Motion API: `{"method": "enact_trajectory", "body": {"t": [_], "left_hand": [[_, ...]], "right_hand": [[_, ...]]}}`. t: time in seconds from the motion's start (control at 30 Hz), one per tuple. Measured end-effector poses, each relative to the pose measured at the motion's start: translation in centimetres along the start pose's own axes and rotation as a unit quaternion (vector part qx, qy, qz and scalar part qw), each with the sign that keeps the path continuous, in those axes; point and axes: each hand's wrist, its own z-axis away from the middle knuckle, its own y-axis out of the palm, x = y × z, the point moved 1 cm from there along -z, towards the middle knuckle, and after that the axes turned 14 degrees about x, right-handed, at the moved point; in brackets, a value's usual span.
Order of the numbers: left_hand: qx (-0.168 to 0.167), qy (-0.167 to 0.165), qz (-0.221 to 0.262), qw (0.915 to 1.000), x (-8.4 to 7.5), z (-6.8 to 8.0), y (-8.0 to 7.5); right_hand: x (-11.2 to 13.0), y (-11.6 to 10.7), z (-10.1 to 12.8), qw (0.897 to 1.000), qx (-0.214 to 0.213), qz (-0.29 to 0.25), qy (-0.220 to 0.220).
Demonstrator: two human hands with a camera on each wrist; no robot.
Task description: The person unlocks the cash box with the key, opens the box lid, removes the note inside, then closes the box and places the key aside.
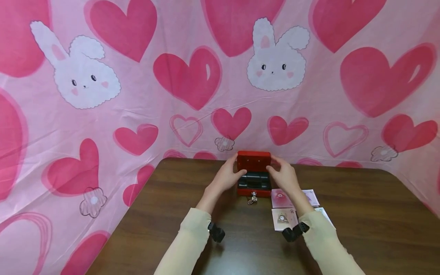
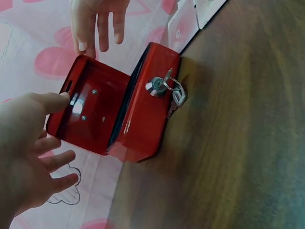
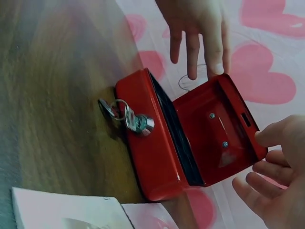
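A small red metal cash box [image 1: 245, 192] sits on the table with its lid [image 1: 254, 157] raised. A black tray [image 1: 255, 184] shows inside. From the front lock hangs a ring of keys [image 2: 178, 96]. My left hand [image 1: 225, 176] pinches the lid at its left side, thumb on the inner edge and the other fingers spread. At the opposite side my right hand [image 1: 285, 176] pinches the lid, its thumb [image 3: 271, 133] at the rim and fingers behind.
Several printed paper notes, among them a pink note [image 1: 280, 199] and a beige note [image 1: 283, 219], lie right of the box, partly under my right forearm. Behind the brown wooden table [image 1: 240, 248] hangs a pink cloth [image 1: 233, 82] with hearts and rabbits.
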Motion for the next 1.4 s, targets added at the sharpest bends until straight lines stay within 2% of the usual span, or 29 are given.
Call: {"method": "enact_trajectory", "body": {"t": [0.33,0.6,0.9,1.17,1.4], "left_hand": [[-0.017,-0.004,0.027,0.9995,0.3,1.3,0.8],[-0.054,-0.003,0.061,0.9967,0.9,1.8,1.5],[-0.078,-0.005,0.094,0.9925,1.7,2.4,2.3],[-0.099,0.009,0.110,0.9889,2.2,2.7,2.7],[-0.108,0.015,0.100,0.9890,2.6,2.4,2.7]], "right_hand": [[-0.4,0.8,1.6,0.999,-0.040,-0.029,0.016],[-1.2,1.3,2.4,0.995,-0.065,-0.071,0.032],[-2.1,1.7,3.2,0.993,-0.090,-0.063,0.046],[-2.4,1.4,3.3,0.997,-0.055,-0.038,0.034],[-2.3,1.0,3.1,0.999,-0.014,-0.030,0.032]]}}
